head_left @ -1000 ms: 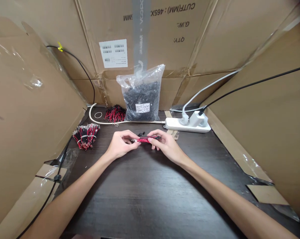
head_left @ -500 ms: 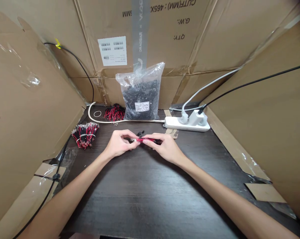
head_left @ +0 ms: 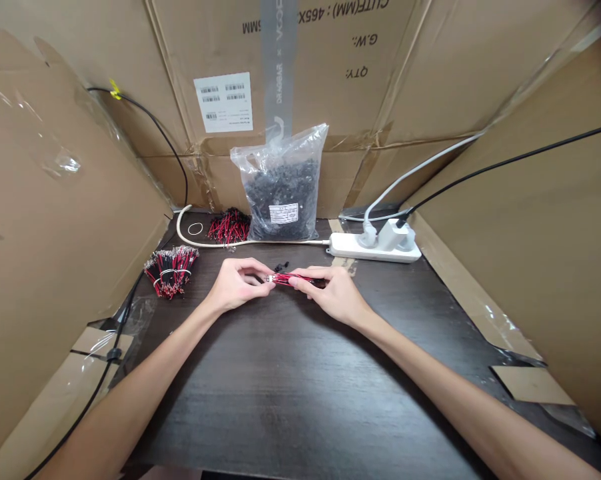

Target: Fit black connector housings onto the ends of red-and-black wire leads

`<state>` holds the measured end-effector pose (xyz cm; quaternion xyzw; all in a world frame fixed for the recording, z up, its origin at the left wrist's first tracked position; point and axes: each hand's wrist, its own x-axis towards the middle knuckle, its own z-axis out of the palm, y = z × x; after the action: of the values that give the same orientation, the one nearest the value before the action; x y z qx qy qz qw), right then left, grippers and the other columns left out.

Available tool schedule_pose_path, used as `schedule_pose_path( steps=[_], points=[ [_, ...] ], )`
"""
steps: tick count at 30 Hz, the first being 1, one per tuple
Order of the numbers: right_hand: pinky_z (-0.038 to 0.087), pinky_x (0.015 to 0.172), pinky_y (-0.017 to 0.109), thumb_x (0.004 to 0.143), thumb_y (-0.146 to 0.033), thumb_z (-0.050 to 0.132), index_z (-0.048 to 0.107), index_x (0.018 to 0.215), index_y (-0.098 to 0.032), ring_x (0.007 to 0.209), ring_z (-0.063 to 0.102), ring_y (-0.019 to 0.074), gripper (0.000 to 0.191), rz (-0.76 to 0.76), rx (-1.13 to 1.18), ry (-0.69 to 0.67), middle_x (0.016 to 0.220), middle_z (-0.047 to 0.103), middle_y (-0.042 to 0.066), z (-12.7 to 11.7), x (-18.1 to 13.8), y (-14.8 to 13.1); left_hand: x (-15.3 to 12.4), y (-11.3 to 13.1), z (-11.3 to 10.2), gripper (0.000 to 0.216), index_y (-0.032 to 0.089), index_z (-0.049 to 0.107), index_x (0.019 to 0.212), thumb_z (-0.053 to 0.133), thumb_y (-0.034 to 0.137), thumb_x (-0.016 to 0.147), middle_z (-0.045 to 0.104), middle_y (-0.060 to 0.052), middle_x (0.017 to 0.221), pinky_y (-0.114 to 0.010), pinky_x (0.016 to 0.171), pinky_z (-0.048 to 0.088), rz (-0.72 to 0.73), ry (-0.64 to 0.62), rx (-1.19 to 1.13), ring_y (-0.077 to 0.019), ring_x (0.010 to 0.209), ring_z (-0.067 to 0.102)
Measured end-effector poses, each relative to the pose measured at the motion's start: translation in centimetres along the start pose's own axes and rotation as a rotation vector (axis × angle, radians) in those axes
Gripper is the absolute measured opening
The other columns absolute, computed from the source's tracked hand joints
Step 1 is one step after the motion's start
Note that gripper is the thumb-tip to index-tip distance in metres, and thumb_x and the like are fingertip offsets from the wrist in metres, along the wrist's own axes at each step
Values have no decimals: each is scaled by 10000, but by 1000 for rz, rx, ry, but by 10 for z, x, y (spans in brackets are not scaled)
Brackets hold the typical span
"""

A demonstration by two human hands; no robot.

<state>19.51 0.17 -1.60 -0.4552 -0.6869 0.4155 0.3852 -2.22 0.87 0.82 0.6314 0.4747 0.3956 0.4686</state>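
Note:
A small bundle of red and black wires [head_left: 283,279] lies level between my two hands, above the dark table. My left hand [head_left: 238,283] pinches its left end, where pale tips or a pale band show at the fingertips. The bundle's right part sits between the thumb and fingers of my right hand [head_left: 336,292], which hide some of it. Just behind the bundle, a few small black pieces [head_left: 281,267] rest on the table. To the left of my left hand is a thick bundle of red and black wires [head_left: 171,271] tied with a white band.
A loose pile of red and black wires [head_left: 229,227] lies beside a clear bag of black parts [head_left: 284,193] at the back. A white power strip [head_left: 375,248] with plugs is at the back right. A white ring [head_left: 195,229] lies back left. Cardboard walls [head_left: 520,220] surround the table.
My left fingers have drawn slightly back to the left along the bundle, and my right fingers have shifted slightly right. More of the red wires shows between them.

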Motion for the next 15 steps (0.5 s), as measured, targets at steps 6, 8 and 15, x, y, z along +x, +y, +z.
schedule_pose_path(
  steps=[6, 8, 15],
  points=[
    [473, 623, 311, 874, -465, 627, 793, 1045, -184, 644, 590, 175, 369, 11, -15, -6, 848, 735, 71, -1, 0, -2, 0, 2, 0, 240, 104, 698, 766, 800, 171, 559, 713, -50, 738, -223, 610, 545, 1, -8, -27, -106, 597, 630],
    [469, 628, 317, 874, -472, 625, 796, 1031, -185, 626, 580, 172, 370, 11, -23, -10, 816, 727, 64, -2, 0, -3, 0, 1, -1, 238, 112, 668, 755, 788, 146, 553, 698, -36, 716, -224, 612, 538, -1, -13, -23, -107, 595, 630],
    [469, 677, 340, 857, -467, 634, 793, 1033, -174, 658, 596, 190, 377, 42, -13, 14, 807, 730, 65, -1, 1, -5, 0, 2, -6, 385, 134, 657, 929, 814, 172, 580, 704, -70, 897, -226, 620, 521, 42, -119, -35, -133, 716, 652]
  ],
)
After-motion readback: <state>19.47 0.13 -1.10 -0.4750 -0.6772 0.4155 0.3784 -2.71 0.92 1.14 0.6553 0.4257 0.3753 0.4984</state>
